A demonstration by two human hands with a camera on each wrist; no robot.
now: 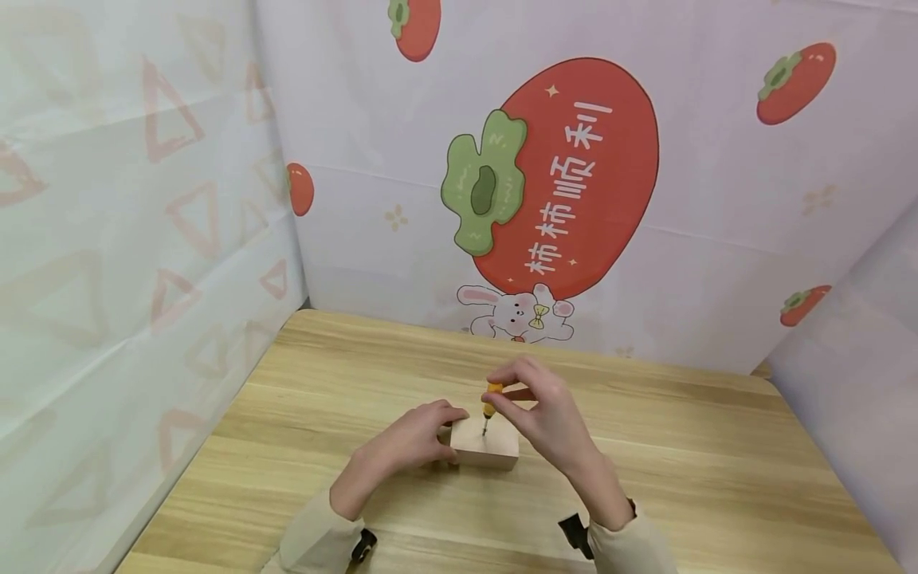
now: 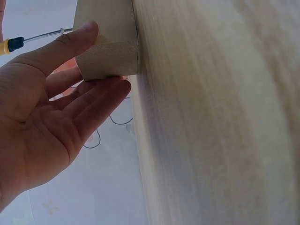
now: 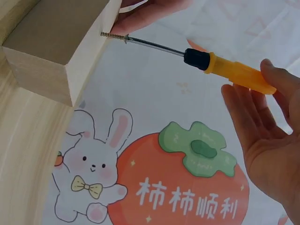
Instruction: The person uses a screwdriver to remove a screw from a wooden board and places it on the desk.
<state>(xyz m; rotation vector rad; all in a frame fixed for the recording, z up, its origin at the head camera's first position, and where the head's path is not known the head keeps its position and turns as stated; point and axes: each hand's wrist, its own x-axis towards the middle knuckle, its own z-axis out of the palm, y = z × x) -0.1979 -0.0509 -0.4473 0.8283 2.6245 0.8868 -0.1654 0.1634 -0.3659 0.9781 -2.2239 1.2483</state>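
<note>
A pale wooden block (image 1: 504, 443) lies on the table in front of me. My left hand (image 1: 409, 440) holds its left end, thumb on the near side and fingers on the far side. Between the thumb and fingertips of my right hand (image 1: 551, 413) is the end of a yellow screwdriver (image 3: 239, 75) with a black collar. The screwdriver stands nearly upright, its tip at the head of a screw (image 3: 115, 36). That screw sits with its point in the block's top face, and much of its thread shows above the wood.
The wood-grain table (image 1: 344, 359) stretches out on both sides of the block. Behind it hangs a white backdrop (image 1: 358, 239) printed with persimmons and a rabbit. A patterned sheet (image 1: 129, 279) closes off the left side. Black straps (image 1: 576, 534) sit at my wrists.
</note>
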